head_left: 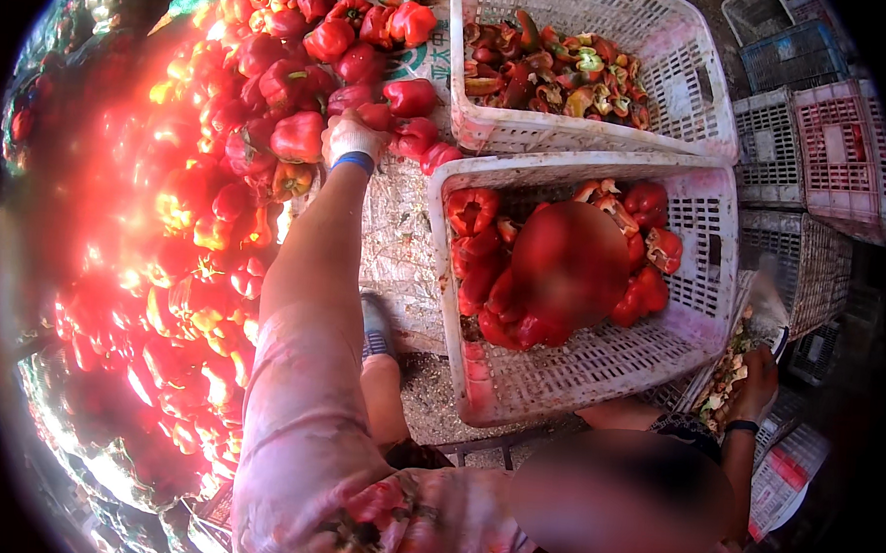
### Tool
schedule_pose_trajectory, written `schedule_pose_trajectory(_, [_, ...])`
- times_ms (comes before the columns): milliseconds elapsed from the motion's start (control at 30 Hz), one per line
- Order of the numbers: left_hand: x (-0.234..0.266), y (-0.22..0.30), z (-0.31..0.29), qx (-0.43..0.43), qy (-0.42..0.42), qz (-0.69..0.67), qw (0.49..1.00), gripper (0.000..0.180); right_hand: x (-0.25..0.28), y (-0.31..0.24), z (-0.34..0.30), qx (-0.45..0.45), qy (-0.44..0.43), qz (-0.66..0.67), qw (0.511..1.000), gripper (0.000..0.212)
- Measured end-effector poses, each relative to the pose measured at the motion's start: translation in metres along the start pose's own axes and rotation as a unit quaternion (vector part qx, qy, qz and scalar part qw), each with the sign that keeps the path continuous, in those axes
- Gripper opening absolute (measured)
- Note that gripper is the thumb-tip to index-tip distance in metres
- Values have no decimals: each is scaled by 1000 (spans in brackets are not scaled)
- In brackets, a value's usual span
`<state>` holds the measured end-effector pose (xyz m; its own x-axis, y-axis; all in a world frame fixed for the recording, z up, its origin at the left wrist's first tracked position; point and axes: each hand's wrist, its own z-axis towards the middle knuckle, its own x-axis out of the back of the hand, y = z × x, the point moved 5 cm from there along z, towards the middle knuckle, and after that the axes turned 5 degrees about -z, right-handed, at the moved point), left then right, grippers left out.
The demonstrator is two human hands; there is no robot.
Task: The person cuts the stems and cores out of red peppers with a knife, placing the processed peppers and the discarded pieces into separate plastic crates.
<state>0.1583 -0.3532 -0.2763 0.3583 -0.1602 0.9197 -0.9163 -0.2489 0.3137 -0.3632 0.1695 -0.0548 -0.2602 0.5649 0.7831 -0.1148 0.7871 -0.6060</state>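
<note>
My left hand [354, 138], in a white glove with a blue band at the wrist, reaches to the edge of a large heap of red bell peppers [297, 137]. Its fingers curl against one red bell pepper [374, 116], and their tips are partly hidden. At the far right, my right hand [753, 385] has a dark band on its wrist and looks closed. Beside its fingers is a pale, flat thing [768, 306] with a dark edge, too unclear to name. Pale and green scraps [723, 376] lie just left of that hand.
A white plastic crate [578, 379] in front of me holds red peppers, some cut open; a blurred patch covers its middle. Behind it, another white crate [596, 134] holds cut pepper pieces [574, 78]. Stacked crates [836, 147] stand at right. My foot [375, 323] is beside the near crate.
</note>
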Motion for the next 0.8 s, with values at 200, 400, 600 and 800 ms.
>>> schedule_pose_trajectory(200, [14,-51,-35,154,-126,-550,811,43,-49,-80,-20,35,-136,99,985,49])
schedule_pose_trajectory(400, [160,46,-189,-103,-277,-518,803,48,-107,-164,-120,76,-398,161,900,49])
schedule_pose_trajectory(600, [265,131,-352,-521,-12,-156,839,55,-144,-179,-193,-72,-694,304,648,48])
schedule_pose_trajectory(800, [278,153,-417,-597,19,-184,781,76,-143,-174,-227,-46,-698,429,571,42])
